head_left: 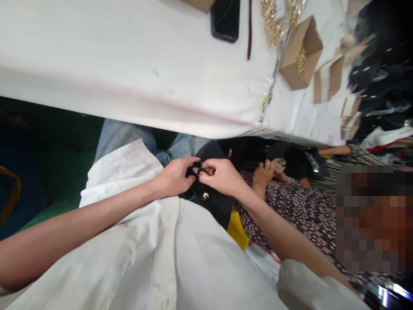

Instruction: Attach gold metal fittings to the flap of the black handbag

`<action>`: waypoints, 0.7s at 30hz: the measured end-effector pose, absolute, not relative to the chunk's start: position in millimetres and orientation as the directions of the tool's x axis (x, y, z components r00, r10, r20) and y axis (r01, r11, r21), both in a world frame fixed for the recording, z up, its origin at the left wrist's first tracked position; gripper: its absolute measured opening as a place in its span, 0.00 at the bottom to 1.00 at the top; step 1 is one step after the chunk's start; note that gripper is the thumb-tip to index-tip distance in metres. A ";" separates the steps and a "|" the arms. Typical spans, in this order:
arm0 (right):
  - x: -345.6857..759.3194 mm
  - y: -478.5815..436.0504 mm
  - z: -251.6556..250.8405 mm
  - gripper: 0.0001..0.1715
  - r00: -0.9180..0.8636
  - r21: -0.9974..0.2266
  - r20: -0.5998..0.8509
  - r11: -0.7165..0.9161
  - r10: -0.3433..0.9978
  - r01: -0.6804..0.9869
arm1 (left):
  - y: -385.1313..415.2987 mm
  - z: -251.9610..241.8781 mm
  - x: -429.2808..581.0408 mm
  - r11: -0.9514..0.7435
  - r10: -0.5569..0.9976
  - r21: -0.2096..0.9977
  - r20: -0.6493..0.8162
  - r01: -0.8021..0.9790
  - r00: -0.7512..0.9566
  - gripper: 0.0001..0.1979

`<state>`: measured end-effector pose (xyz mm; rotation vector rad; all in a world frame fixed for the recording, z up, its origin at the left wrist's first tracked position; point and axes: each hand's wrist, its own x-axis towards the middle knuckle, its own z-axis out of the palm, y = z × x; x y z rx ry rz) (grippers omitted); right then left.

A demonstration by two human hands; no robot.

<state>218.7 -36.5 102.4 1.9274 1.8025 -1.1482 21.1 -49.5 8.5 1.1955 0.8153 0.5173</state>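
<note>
Here, left hand (pixel 176 177), right hand (pixel 222 176), each grip pinching black bag (pixel 214 202), white table (pixel 129 69) beyond, co-worker's hand (pixel 263 173) beside.

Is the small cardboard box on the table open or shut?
Open: the cardboard box has its top uncovered, with gold pieces showing inside.

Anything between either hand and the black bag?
Nothing visible. Left hand and right hand are both on the black bag in the lap, fingers pinching a small part of it. The table and a co-worker's hand lie clear.
</note>
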 end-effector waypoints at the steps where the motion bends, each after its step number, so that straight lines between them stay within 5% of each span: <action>1: 218.3 -37.0 101.8 0.08 -0.088 -0.310 -0.675 -0.173 0.733 0.935 | -50.1 7.5 21.8 0.311 0.735 0.949 -0.275 0.053 0.620 0.33; 6: 218.0 -38.8 99.9 0.07 -0.134 -0.301 -0.611 -0.073 0.780 0.951 | -50.5 8.6 25.6 0.402 0.717 0.915 -0.328 0.020 0.615 0.32; 13: 223.7 -43.2 98.7 0.06 -0.221 -0.399 -0.583 -0.039 0.782 0.916 | -46.9 18.1 27.5 0.346 0.773 0.924 -0.378 0.160 0.510 0.17; 21: 229.3 -43.4 97.3 0.05 -0.247 -0.445 -0.599 -0.061 0.762 0.893 | -44.7 8.0 27.9 0.357 0.751 0.933 -0.320 0.053 0.577 0.19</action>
